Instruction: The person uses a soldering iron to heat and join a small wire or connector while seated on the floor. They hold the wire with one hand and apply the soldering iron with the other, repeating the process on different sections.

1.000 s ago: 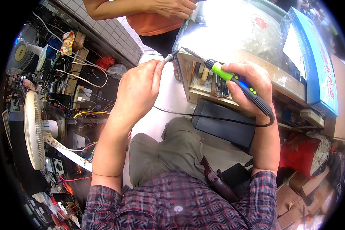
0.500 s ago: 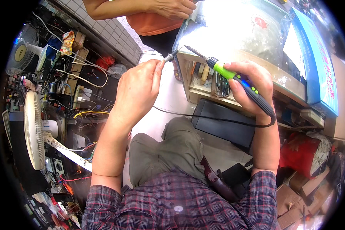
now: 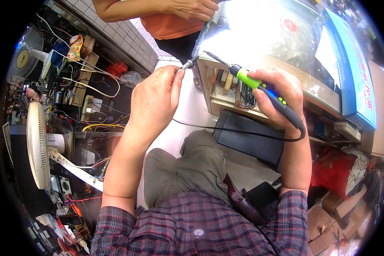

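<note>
My right hand (image 3: 281,90) is wrapped round a soldering iron (image 3: 247,79) with a lime-green and black grip, a small lit blue display and a thin metal tip pointing up and left. Its black cord (image 3: 251,138) loops under the wrist and runs left. Between thumb and fingers, my left hand (image 3: 152,96) pinches a slim grey cylindrical piece (image 3: 188,65) with a dark end, which looks like a cable plug. That dark end sits close to the iron's tip, with a small gap between them.
A glass-topped counter (image 3: 251,42) stands ahead, with a blue box (image 3: 350,68) on its right. Across from me is a person in an orange shirt (image 3: 170,26). Fans (image 3: 37,145), cables and electronic parts crowd the left. A dark case (image 3: 247,138) lies below the counter.
The grey piece has shifted and tilted slightly in my left hand, its dark end a little higher. The soldering iron has barely moved.
</note>
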A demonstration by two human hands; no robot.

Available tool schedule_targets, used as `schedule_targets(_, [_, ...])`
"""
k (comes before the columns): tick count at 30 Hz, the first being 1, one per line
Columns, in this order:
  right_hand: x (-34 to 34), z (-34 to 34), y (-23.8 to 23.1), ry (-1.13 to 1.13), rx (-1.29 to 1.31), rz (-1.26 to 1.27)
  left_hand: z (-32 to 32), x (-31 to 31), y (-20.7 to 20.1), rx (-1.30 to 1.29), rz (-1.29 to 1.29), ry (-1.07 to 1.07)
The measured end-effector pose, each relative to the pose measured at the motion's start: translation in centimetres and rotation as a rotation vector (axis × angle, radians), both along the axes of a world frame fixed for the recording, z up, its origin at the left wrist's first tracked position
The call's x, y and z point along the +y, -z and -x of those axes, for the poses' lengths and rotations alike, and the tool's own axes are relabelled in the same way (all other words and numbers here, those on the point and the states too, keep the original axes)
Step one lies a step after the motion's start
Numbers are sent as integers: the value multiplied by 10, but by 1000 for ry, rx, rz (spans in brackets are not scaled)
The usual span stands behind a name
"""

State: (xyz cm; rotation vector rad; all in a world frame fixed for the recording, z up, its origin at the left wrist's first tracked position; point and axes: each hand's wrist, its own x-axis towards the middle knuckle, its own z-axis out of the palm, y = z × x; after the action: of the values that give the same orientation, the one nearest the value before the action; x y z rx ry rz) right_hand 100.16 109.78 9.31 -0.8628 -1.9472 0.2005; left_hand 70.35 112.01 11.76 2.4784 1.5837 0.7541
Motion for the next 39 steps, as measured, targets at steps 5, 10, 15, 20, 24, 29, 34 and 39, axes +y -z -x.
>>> schedule_targets(5, [-1, -1, -1, -2, 2, 6, -1, -1, -2, -3, 4, -2])
schedule_targets(10, [-1, -2, -2, -10, 1, 12, -2, -1, -3, -10, -3, 4])
schedule_targets(15, [-3, -2, -4, -11, 7, 20, -3, -3, -5, -7, 7, 2])
schedule_targets(20, [-3, -2, -3, -23, -1, -1, -3, -3, -6, -7, 0, 11])
schedule_targets(24, [-3, -2, -4, -26, -13, -12, -3, -3, -6, -2, 1, 8])
schedule_targets(29, [-4, -3, -1, -27, 13, 8, -3, -3, -4, 0, 9, 5])
schedule_targets(34, [-3, -4, 1, -34, 14, 12, -3, -3, -2, 6, 2, 6])
schedule_targets(39, [-3, -3, 3, -32, 19, 6, -4, -3, -3, -2, 11, 6])
